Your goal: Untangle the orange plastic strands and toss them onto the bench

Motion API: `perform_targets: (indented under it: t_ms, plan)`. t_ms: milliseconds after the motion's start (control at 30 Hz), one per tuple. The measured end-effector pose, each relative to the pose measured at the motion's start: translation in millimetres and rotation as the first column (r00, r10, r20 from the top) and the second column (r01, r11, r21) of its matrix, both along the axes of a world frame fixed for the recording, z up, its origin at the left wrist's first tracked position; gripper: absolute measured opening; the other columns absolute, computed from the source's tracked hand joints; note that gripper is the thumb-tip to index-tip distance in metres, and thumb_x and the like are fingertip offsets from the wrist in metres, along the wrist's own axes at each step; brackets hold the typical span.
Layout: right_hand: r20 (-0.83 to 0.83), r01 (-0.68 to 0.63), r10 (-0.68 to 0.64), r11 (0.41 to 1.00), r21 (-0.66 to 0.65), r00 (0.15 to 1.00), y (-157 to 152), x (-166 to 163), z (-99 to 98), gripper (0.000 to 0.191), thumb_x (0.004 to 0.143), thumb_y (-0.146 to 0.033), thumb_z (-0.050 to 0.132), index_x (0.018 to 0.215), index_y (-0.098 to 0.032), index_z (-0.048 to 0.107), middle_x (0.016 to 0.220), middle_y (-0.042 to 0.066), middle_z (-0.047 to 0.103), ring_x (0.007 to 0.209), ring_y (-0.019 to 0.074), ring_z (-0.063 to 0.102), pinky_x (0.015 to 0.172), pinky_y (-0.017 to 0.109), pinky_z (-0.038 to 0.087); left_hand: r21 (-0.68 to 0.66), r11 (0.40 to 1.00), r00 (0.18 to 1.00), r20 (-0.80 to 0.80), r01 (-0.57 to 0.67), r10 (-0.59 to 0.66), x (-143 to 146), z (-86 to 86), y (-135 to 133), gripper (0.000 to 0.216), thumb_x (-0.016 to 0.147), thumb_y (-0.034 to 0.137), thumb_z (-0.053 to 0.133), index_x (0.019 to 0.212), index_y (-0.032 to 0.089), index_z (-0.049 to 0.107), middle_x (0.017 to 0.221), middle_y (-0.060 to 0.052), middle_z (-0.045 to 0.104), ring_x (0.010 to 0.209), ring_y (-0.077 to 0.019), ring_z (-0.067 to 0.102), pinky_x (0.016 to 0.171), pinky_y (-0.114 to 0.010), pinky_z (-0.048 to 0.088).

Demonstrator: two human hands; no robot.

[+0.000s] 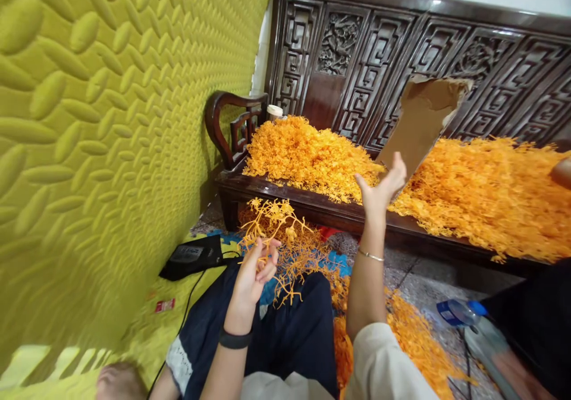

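Note:
In front of my lap, my left hand (259, 266) grips a branched orange plastic stem (272, 219) between thumb and curled fingers. Small orange flower-like pieces cling to the stem's upper tips. My right hand (384, 186) is stretched out over the front of the dark wooden bench, thumb and fingers apart, with nothing visible in it. Behind it a strip of brown cardboard (419, 117) leans against the carved backrest, between a heap of orange plastic flower pieces (303, 150) on the left and a larger heap (495, 192) on the right.
Bare orange stems (307, 257) lie tangled on the floor by my knees, with more orange pieces (414, 334) to the right. A water bottle (461, 312) lies near another person's dark clothing (535, 317). A black device (191, 256) with a cable sits beside the yellow padded wall (111, 120).

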State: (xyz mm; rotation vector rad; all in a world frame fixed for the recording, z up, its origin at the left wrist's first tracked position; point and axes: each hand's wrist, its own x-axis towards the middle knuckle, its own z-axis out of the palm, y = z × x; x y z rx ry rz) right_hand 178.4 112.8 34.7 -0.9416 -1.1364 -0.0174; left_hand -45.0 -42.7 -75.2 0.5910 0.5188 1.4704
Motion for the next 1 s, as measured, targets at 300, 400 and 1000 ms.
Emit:
perform_targets:
  t_ms: [300, 400, 1000]
  plan:
    - [-0.139, -0.586, 0.579, 0.726, -0.361, 0.803, -96, -54, -81.8, 0.029, 0.086, -0.037, 0.048, 0.077, -0.015, 0.065, 0.069, 0.003, 0.066, 0.064, 0.0151, 0.062, 0.064, 0.028, 0.049, -0.055, 0.998, 0.998, 0.046, 0.033, -0.03, 7, 6.5, -2, 0.039, 0.076, 0.049, 0.063, 0.077, 0.01, 0.063, 0.054, 0.003, 0.053, 0.03, 0.003, 0.023, 0.034, -0.013, 0.013]
    - [-0.343, -0.682, 0.591, 0.66, -0.316, 0.73, -123, -80, -107.3, 0.031, 0.083, -0.042, 0.051, 0.076, -0.015, 0.064, 0.065, 0.003, 0.066, 0.061, 0.0156, 0.062, 0.061, 0.027, 0.049, -0.083, 0.997, 1.0, -0.025, 0.0, -0.002, 15, 6.0, -1, 0.038, 0.075, 0.049, 0.063, 0.069, 0.011, 0.06, 0.054, 0.003, 0.055, 0.03, 0.0025, 0.024, 0.035, -0.014, 0.013]
    - [-0.565, -0.436, 0.274, 0.884, -0.171, 0.778, -149, -54, -98.6, 0.017, 0.075, -0.029, 0.065, 0.081, -0.013, 0.068, 0.063, 0.001, 0.061, 0.05, 0.0096, 0.05, 0.051, 0.023, 0.04, -0.18, 0.982, 0.963, -0.254, 0.049, -0.094, 47, 0.5, -27, 0.046, 0.075, 0.045, 0.058, 0.045, 0.019, 0.036, 0.037, 0.009, 0.022, 0.037, -0.0043, 0.015, 0.042, -0.023, 0.01]
